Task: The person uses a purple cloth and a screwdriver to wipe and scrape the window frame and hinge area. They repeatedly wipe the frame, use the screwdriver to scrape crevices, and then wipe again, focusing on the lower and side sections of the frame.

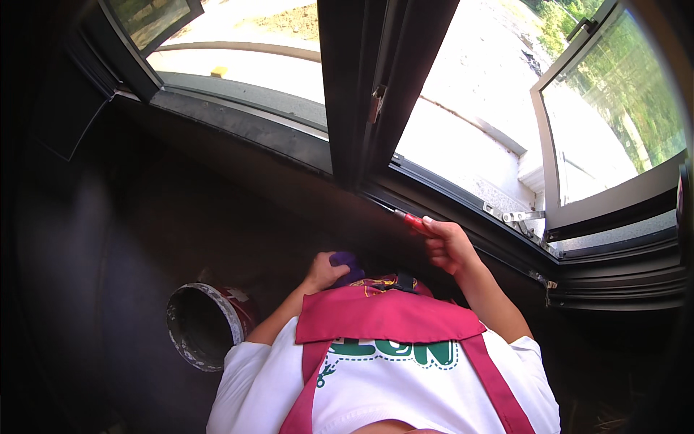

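Note:
My right hand grips the red handle of what looks like a screwdriver. Its thin metal shaft points up and left, along the lower rail of the dark window frame, close to the foot of the mullion. Whether the tip touches the frame is too dark to tell. My left hand is closed around a bunched purple cloth, held low in front of my red apron.
At right, a window sash stands swung outward on a metal hinge arm. A latch piece sits on the mullion. To my left is a bucket with a crusted rim. Another open sash shows at upper left.

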Motion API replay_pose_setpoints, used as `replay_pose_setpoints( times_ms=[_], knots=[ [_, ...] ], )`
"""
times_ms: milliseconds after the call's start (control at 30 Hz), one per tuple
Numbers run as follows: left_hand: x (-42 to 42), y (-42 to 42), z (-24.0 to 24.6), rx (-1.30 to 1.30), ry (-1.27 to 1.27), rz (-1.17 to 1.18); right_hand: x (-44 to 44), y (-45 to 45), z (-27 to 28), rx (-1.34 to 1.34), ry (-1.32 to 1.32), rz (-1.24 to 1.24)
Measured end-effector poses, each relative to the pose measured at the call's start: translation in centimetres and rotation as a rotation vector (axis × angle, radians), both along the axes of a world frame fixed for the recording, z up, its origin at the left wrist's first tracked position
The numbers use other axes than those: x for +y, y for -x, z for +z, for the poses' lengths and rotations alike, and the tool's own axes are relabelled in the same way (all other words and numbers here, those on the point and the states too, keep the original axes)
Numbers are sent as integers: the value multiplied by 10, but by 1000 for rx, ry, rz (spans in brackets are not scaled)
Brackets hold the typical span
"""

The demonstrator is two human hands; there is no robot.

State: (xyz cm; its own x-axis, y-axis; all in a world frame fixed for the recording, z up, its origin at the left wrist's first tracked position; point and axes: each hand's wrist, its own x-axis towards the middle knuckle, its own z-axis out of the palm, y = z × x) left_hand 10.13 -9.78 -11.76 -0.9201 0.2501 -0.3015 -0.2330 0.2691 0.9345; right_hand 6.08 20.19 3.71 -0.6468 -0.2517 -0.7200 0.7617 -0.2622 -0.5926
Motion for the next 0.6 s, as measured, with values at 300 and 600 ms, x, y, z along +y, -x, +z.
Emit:
replay_pose_setpoints(
  times_ms=[300, 600],
  knots=[
    [7, -1, -2, -81, -106, 6, -9, 18, 22, 901, -732, 363],
    [-12, 7, 18, -152, -103, 71, 16, -36, 14, 511, -511, 286]
  ],
)
